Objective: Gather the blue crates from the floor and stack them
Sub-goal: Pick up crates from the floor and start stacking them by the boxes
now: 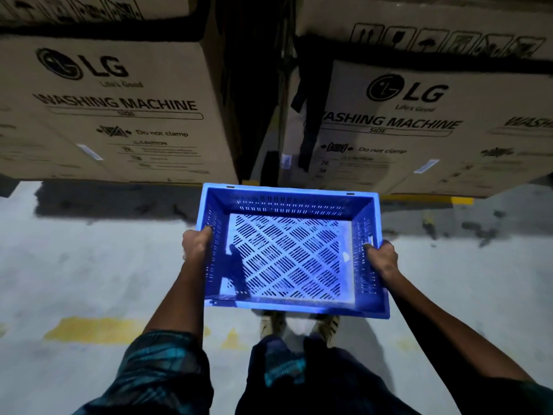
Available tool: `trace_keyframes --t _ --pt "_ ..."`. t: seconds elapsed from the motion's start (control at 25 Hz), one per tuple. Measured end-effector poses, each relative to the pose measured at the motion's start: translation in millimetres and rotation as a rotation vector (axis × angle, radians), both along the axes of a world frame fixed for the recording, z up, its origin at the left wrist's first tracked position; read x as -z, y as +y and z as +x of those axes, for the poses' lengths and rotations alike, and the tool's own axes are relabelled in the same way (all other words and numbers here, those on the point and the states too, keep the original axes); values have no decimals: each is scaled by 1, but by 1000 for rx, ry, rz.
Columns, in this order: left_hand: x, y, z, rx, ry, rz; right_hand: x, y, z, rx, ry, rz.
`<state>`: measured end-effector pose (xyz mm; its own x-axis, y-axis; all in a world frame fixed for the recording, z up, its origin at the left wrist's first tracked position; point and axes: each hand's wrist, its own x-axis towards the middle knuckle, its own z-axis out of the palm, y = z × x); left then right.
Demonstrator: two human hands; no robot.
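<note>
Dark teal-checked sleeves [163, 363], dark trousers [314, 384], seemingly pale shoes [270, 323].

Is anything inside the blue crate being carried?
No. The blue crate is empty, its perforated bottom bare, with the left hand and right hand gripping its side walls.

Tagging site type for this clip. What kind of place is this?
Most likely a warehouse or appliance stockroom. Large cardboard cartons printed "LG Washing Machine" stand stacked in rows on a bare concrete floor with worn yellow line markings. The person carries an empty blue crate, the slotted plastic kind used for handling goods.
</note>
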<state>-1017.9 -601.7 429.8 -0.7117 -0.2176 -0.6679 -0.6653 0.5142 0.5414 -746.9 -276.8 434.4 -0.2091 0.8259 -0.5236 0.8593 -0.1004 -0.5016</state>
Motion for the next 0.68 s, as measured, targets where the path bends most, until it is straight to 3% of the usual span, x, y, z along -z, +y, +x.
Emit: trace_keyframes --t 0.32,0.52,0.68 --pt "2 8 13 162 105 -253 13 -9 22 -57 -8 -72" --pt "18 -16 50 112 68 -489 22 -20 45 -114 -41 -41" --pt "18 -10 56 87 28 -471 23 -16 46 -100 -11 18"
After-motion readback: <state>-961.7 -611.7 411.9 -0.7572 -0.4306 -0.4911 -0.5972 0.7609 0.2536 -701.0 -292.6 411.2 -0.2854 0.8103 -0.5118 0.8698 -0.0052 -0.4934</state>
